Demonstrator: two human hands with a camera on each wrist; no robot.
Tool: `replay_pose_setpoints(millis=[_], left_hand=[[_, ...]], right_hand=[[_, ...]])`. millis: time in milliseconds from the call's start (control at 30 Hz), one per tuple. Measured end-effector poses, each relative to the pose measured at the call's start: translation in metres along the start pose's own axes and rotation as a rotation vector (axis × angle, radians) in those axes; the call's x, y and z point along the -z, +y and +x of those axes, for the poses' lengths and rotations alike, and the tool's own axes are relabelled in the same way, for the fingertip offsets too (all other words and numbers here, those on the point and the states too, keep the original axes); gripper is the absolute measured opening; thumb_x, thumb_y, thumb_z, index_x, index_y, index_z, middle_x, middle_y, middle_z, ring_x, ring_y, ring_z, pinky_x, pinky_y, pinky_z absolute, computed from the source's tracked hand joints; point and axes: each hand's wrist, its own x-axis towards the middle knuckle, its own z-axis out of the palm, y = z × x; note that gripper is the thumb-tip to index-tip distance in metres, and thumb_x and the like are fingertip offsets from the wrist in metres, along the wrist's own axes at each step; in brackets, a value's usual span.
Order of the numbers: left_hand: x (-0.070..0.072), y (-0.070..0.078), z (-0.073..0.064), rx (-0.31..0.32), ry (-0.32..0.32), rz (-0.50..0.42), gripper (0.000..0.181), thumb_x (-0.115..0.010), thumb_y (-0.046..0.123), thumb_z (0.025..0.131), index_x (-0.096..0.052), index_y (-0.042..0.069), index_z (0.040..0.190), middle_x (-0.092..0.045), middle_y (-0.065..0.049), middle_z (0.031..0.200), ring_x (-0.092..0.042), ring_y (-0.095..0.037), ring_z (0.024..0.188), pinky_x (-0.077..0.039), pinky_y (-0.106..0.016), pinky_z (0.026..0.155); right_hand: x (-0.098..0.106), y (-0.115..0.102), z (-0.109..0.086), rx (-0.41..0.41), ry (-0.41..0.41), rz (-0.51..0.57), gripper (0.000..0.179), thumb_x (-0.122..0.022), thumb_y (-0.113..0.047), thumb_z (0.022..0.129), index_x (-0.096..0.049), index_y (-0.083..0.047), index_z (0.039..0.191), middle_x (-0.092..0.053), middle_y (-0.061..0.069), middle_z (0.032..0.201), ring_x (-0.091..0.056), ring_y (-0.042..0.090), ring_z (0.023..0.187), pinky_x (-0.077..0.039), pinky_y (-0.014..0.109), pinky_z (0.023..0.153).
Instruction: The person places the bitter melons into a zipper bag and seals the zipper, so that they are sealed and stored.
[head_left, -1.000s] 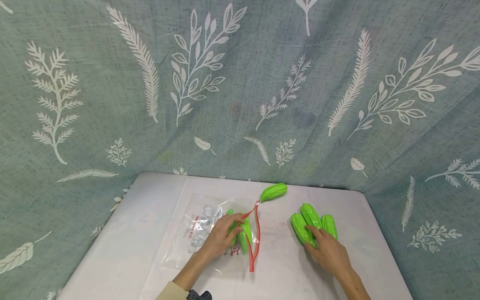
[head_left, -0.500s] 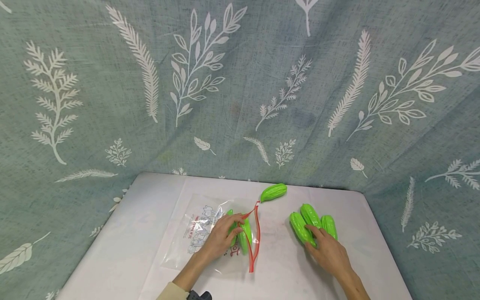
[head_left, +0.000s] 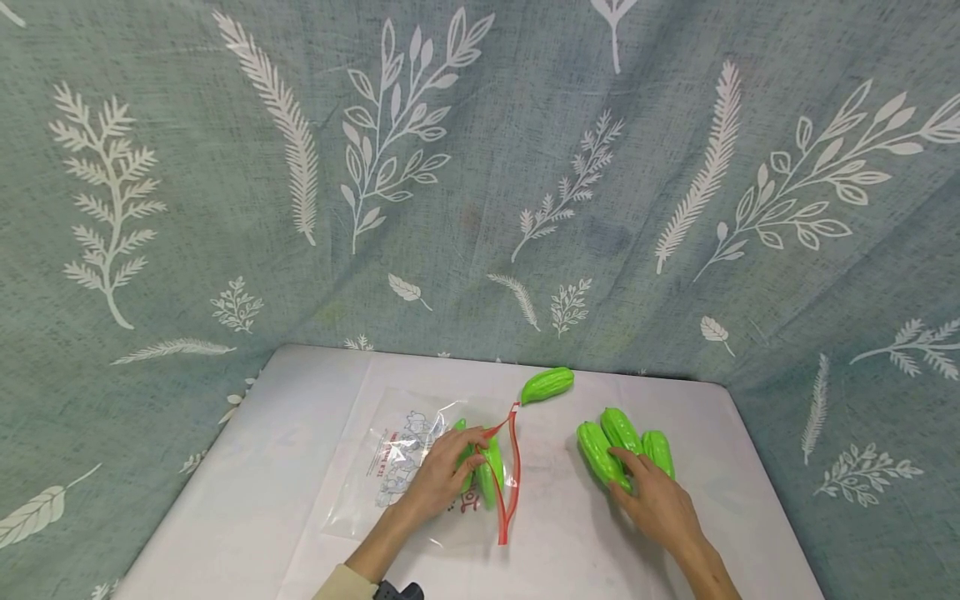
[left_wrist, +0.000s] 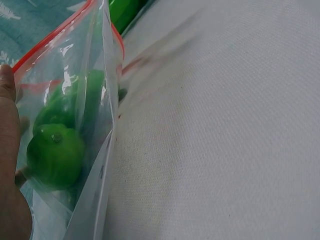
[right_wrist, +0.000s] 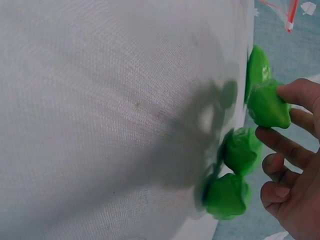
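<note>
My left hand (head_left: 442,475) grips the open mouth of a clear zip bag (head_left: 360,492) with a red closure strip, lying on the table. Two green bitter melons (head_left: 487,479) show inside the bag; in the left wrist view, the blunt end of one melon (left_wrist: 55,157) presses against the plastic. On the right, my right hand (head_left: 660,504) pinches a bitter melon (head_left: 600,450) by its near end. The right wrist view has this melon (right_wrist: 267,105) between thumb and fingers, slightly above the table. Two more melons, a middle one (head_left: 621,429) and a right one (head_left: 657,452), lie beside it.
Another bitter melon (head_left: 547,384) lies near the back edge, just beyond the bag's top corner. A white cloth covers the table (head_left: 547,533). Behind and at both sides hangs a grey-green leaf-print curtain (head_left: 480,208).
The melon in my right hand has shifted slightly left and away from me, its far end parting a little from the neighbouring one. My left hand and the bag stay where they were.
</note>
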Motion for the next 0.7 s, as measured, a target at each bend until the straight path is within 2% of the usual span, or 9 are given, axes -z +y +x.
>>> replay_pose_setpoints(millis=[333,533,700], left_hand=[[-0.0003,-0.0004,-0.0002,-0.008,0.004,0.0,0.02,-0.065,0.024,0.096,-0.063,0.021,0.116,-0.063,-0.008,0.137,-0.056,-0.034,0.13,-0.035,-0.059,0.114],[-0.0006,-0.0011,-0.0005,-0.007,0.004,0.012,0.024,-0.065,0.027,0.097,-0.065,0.017,0.118,-0.063,-0.004,0.138,-0.055,-0.026,0.131,-0.036,-0.058,0.114],[-0.0018,-0.0011,0.0004,0.011,0.002,-0.004,0.027,-0.064,0.031,0.099,-0.065,0.018,0.122,-0.062,-0.004,0.138,-0.055,-0.024,0.131,-0.039,-0.055,0.112]], right_hand=[[0.0009,-0.0031,-0.0017,0.035,0.016,0.033,0.056,-0.073,-0.039,0.09,-0.056,-0.025,0.142,-0.066,0.007,0.125,-0.066,0.029,0.11,-0.057,0.052,0.078],[0.0008,-0.0045,-0.0006,0.033,0.001,0.065,0.056,-0.073,-0.039,0.091,-0.054,-0.026,0.143,-0.065,0.004,0.126,-0.065,0.027,0.112,-0.057,0.053,0.079],[0.0,-0.0069,0.0009,0.043,-0.006,0.075,0.057,-0.073,-0.039,0.09,-0.055,-0.028,0.143,-0.066,0.0,0.121,-0.065,0.02,0.105,-0.056,0.047,0.078]])
